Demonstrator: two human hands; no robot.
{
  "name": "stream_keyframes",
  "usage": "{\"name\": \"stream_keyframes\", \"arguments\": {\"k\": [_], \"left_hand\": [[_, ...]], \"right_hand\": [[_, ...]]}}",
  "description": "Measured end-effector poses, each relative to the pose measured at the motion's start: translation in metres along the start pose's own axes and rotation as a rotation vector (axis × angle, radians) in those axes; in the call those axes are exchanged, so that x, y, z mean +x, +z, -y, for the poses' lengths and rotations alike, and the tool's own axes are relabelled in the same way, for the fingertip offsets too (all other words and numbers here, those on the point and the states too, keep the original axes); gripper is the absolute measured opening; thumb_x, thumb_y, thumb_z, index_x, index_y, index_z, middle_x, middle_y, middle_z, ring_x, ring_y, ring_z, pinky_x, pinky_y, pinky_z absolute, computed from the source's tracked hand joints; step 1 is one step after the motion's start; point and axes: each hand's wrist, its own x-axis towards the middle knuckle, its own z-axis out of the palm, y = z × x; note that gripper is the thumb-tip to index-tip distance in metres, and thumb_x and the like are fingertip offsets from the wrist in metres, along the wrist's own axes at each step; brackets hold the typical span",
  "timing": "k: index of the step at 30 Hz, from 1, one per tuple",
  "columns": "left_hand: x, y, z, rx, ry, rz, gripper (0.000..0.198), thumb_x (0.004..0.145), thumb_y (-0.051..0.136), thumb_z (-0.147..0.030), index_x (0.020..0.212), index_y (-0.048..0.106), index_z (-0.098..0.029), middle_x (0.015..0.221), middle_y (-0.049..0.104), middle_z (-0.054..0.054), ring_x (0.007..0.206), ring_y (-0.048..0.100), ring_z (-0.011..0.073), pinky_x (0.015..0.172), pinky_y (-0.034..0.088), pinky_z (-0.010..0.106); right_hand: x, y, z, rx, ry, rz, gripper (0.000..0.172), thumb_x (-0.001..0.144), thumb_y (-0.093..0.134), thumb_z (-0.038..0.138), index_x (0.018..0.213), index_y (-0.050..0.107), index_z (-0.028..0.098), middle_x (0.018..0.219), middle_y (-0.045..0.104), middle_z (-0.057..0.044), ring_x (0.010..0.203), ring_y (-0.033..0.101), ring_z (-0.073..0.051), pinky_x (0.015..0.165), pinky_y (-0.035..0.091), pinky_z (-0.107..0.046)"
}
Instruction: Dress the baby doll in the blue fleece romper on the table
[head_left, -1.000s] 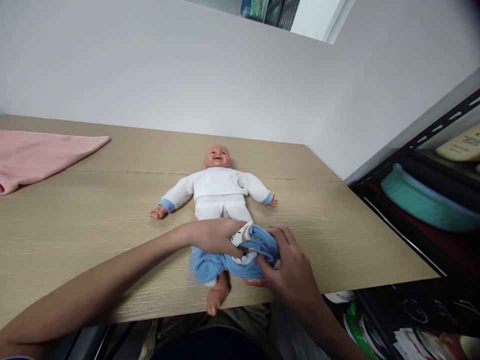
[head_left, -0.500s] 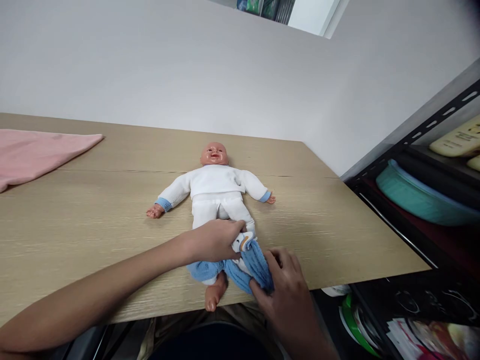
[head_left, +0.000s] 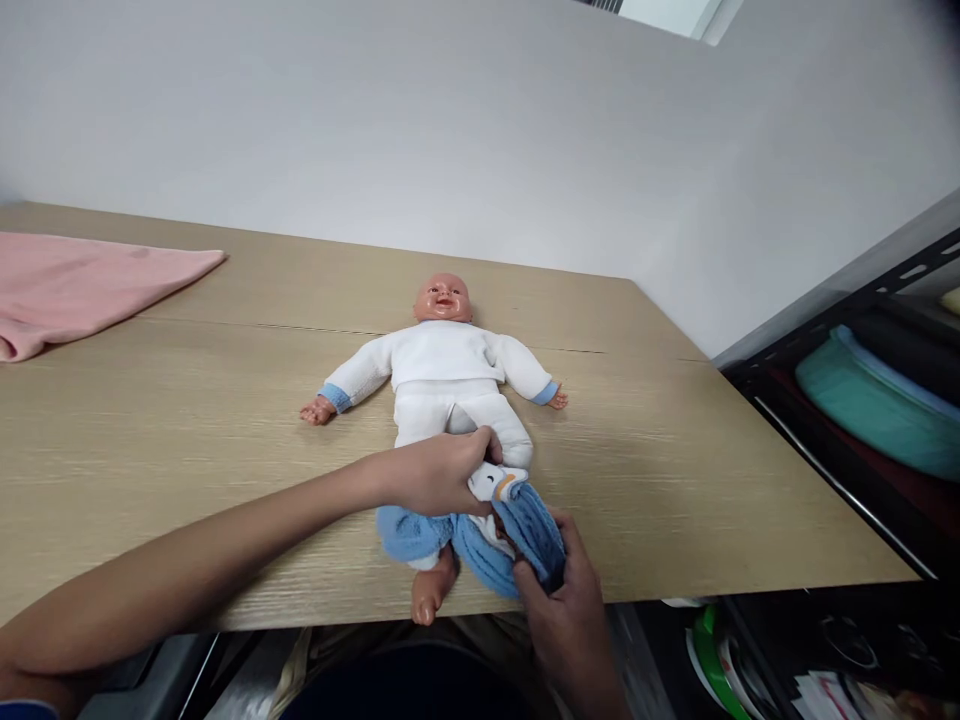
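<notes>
A baby doll (head_left: pixel 448 352) lies on its back in white clothes with blue cuffs, its feet toward me. Blue fuzzy trousers (head_left: pixel 534 535) with a white animal-face patch are bunched around its lower legs. Across the doll's thighs reaches my left hand (head_left: pixel 442 472), fingers closed on the trousers beside the patch. Thumb and fingers of my right hand (head_left: pixel 568 605) pinch the blue fabric at its right edge. One bare foot (head_left: pixel 435 590) sticks out at the left; the other foot is hidden in the bunched cloth.
A pink cloth (head_left: pixel 97 285) lies on the wooden table (head_left: pixel 225 400) at the left. To the right stands a black shelf rack (head_left: pixel 810 450) with a teal basin (head_left: pixel 874 405). A white wall (head_left: pixel 375 130) rises behind the table.
The view has shifted a little. My right hand has turned, its thumb now lying along the trouser fabric, and the bunched opening shows wider. My left hand keeps its hold.
</notes>
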Motion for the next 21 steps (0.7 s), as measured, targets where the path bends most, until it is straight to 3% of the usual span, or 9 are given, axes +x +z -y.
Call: {"name": "stream_keyframes", "arguments": {"k": [4, 6, 10, 12, 17, 21], "left_hand": [[0.002, -0.010, 0.008, -0.104, 0.002, 0.057, 0.056, 0.084, 0.079, -0.027, 0.133, 0.054, -0.017, 0.123, 0.069, 0.008, 0.112, 0.067, 0.0277, 0.093, 0.050, 0.035], [0.004, -0.014, 0.013, -0.172, 0.017, 0.071, 0.056, 0.083, 0.078, -0.024, 0.134, 0.055, -0.019, 0.126, 0.068, 0.007, 0.115, 0.065, 0.0265, 0.095, 0.050, 0.035], [0.006, -0.018, 0.021, -0.279, 0.037, 0.102, 0.058, 0.080, 0.077, -0.020, 0.134, 0.056, -0.020, 0.127, 0.067, 0.006, 0.118, 0.064, 0.0248, 0.099, 0.051, 0.035], [0.007, -0.018, 0.023, -0.297, 0.049, 0.103, 0.060, 0.078, 0.078, -0.018, 0.134, 0.057, -0.020, 0.129, 0.067, 0.005, 0.120, 0.063, 0.0246, 0.101, 0.050, 0.035], [0.007, -0.016, 0.025, -0.352, 0.131, 0.099, 0.063, 0.075, 0.081, -0.018, 0.133, 0.056, -0.020, 0.131, 0.066, 0.006, 0.123, 0.062, 0.0241, 0.103, 0.050, 0.034], [0.006, -0.019, 0.025, -0.270, 0.181, 0.071, 0.051, 0.080, 0.078, -0.018, 0.128, 0.061, -0.020, 0.115, 0.068, 0.003, 0.105, 0.064, 0.0215, 0.088, 0.051, 0.029]], "right_hand": [[0.014, 0.003, -0.004, 0.224, 0.080, 0.037, 0.037, 0.088, 0.068, 0.030, 0.124, 0.060, 0.023, 0.103, 0.079, -0.005, 0.094, 0.077, -0.024, 0.089, 0.063, -0.036], [0.018, 0.004, -0.006, 0.177, 0.020, 0.037, 0.037, 0.086, 0.070, 0.027, 0.121, 0.062, 0.023, 0.105, 0.075, -0.004, 0.095, 0.074, -0.024, 0.091, 0.061, -0.036], [0.021, 0.001, -0.007, -0.045, -0.189, -0.048, 0.038, 0.077, 0.071, 0.018, 0.115, 0.065, 0.023, 0.125, 0.064, -0.008, 0.122, 0.063, -0.028, 0.111, 0.053, -0.043], [0.020, -0.001, -0.008, -0.065, -0.232, -0.048, 0.044, 0.076, 0.072, 0.016, 0.119, 0.063, 0.025, 0.130, 0.060, -0.009, 0.131, 0.059, -0.030, 0.114, 0.051, -0.045], [0.020, -0.003, -0.017, 0.117, -0.240, -0.040, 0.051, 0.082, 0.078, 0.017, 0.127, 0.055, 0.027, 0.139, 0.055, -0.009, 0.124, 0.066, -0.025, 0.101, 0.059, -0.037], [0.028, -0.010, -0.024, 0.134, -0.245, -0.040, 0.043, 0.081, 0.082, 0.019, 0.118, 0.063, 0.025, 0.122, 0.068, -0.007, 0.111, 0.072, -0.024, 0.093, 0.062, -0.035]]}}
